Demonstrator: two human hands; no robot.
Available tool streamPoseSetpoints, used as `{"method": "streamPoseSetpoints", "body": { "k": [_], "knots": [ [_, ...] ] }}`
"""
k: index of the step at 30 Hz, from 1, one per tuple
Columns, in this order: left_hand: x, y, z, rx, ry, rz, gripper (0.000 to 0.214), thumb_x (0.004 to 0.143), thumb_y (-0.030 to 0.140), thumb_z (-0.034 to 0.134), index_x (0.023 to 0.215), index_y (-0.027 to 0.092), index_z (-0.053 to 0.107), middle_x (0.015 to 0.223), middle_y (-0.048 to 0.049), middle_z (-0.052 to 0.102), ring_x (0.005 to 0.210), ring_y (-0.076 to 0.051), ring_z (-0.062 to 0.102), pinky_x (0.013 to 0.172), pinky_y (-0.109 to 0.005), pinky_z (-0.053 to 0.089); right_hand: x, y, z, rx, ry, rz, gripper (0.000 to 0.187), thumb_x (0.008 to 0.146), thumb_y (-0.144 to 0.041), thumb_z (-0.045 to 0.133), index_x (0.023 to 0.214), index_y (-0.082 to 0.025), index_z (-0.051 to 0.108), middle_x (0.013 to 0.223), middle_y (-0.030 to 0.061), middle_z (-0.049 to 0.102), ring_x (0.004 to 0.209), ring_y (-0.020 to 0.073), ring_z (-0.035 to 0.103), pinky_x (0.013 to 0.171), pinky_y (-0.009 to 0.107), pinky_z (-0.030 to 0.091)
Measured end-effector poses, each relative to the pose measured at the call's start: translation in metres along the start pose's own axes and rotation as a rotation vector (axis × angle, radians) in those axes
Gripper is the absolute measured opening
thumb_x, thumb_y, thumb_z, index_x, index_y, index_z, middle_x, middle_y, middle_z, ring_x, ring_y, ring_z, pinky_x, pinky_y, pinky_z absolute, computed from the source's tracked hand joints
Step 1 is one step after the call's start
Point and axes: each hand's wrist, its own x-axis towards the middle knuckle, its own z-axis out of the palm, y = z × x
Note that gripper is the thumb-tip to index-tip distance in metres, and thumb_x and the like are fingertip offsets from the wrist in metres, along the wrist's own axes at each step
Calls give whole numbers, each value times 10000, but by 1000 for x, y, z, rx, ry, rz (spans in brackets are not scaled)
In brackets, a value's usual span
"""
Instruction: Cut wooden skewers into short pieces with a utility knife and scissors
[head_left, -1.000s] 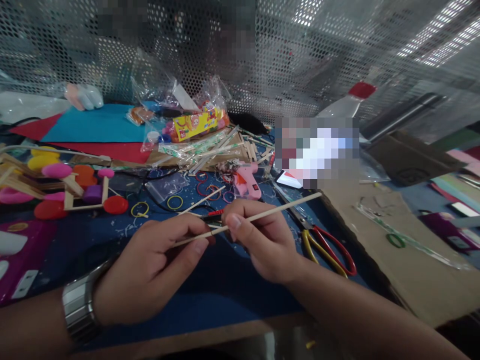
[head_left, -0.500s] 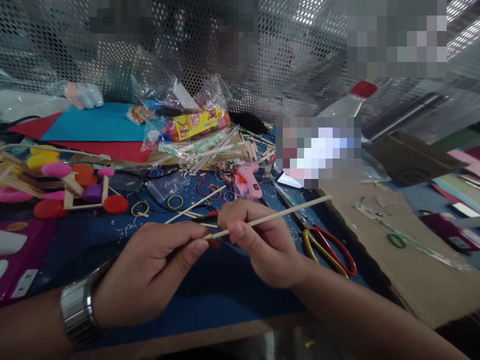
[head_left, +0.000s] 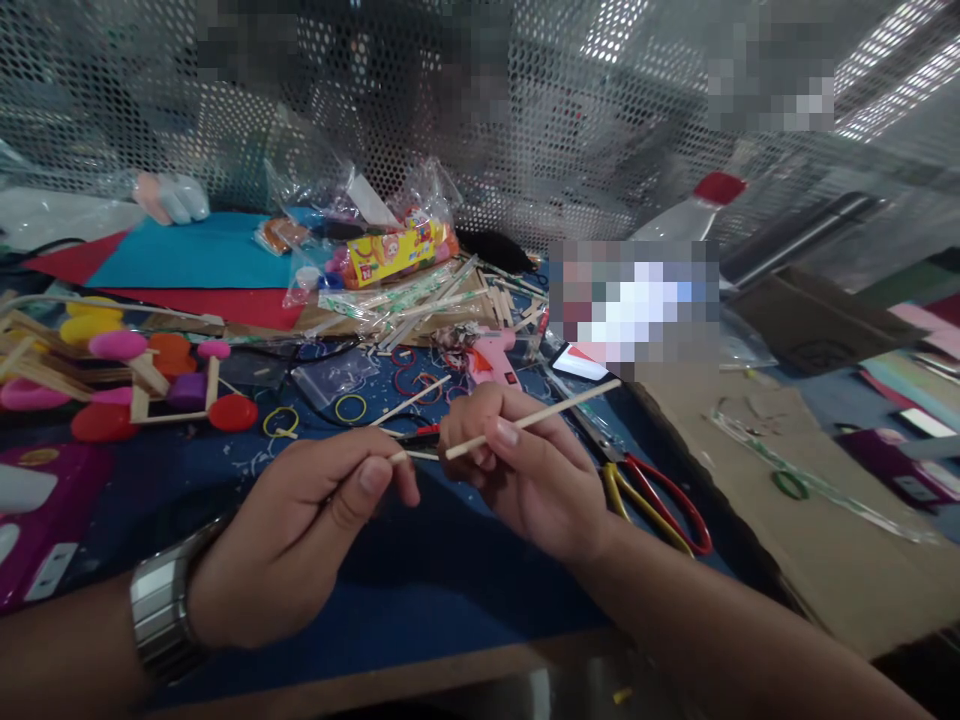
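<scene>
My right hand (head_left: pixel 525 470) pinches a thin round wooden stick (head_left: pixel 570 404) between thumb and fingers; it slants up to the right. My left hand (head_left: pixel 315 530), with a metal watch (head_left: pixel 161 615) on its wrist, is closed on a short piece of wooden stick (head_left: pixel 399 457). Only the pale end of that piece shows past the fingertips. A small gap lies between the two pieces. Beyond my hands lie a pink glue gun (head_left: pixel 491 357) and another thin stick (head_left: pixel 411 400). Scissors (head_left: pixel 652 495) with red and yellow handles rest beside my right forearm.
At the left stand a wooden-stick model with coloured round pieces (head_left: pixel 238 412) and a purple box (head_left: pixel 45 520). Rubber bands (head_left: pixel 350 406), loose sticks (head_left: pixel 510 300) and a yellow-labelled package (head_left: pixel 394 252) lie farther back. Cardboard (head_left: pixel 840 570) covers the right side, before a perforated metal screen (head_left: pixel 420 100).
The stick that ran between both hands is now in two pieces, its short end in my left hand. My hands have drawn slightly apart.
</scene>
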Motion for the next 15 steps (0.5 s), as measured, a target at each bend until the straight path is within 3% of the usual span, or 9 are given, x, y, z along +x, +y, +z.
{"method": "streamPoseSetpoints", "body": {
  "k": [4, 7, 11, 13, 15],
  "knots": [
    [1, 1, 1, -32, 15, 43, 417, 1077, 465, 359, 820, 229, 587, 695, 34, 541, 612, -107, 517, 583, -216, 466, 0, 1, 0, -6, -3, -26, 242, 957, -371, 630, 786, -208, 683, 646, -29, 487, 582, 127, 430, 526, 272, 332],
    [3, 3, 0, -31, 44, 60, 452, 1076, 485, 351, 770, 223, 557, 666, 35, 511, 592, -107, 477, 558, -210, 449, 0, -1, -1, -92, -1, -12, 323, 1017, -406, 526, 1044, -209, 780, 660, -12, 541, 583, 131, 464, 519, 278, 339],
    [5, 3, -1, -91, 46, 41, 483, 1055, 545, 369, 763, 217, 570, 686, 13, 521, 618, -126, 479, 551, -236, 437, 2, -1, -2, -282, 66, -50, 343, 1054, -341, 474, 1253, -222, 726, 623, -42, 512, 547, 115, 434, 510, 267, 341],
    [6, 2, 0, -192, -11, 28, 485, 1045, 559, 389, 773, 212, 592, 768, -18, 585, 702, -143, 549, 622, -257, 475, 4, 0, -3, -418, 75, -80, 341, 1061, -315, 466, 1305, -222, 684, 646, -47, 517, 554, 112, 440, 519, 260, 373],
    [7, 1, 1, -326, -91, -4, 462, 1047, 538, 404, 805, 210, 622, 946, -57, 663, 824, -162, 617, 737, -284, 518, 5, 0, -5, -571, 55, -92, 349, 1064, -279, 444, 1347, -231, 642, 791, -10, 616, 602, 113, 491, 559, 266, 427]
  ]
}}
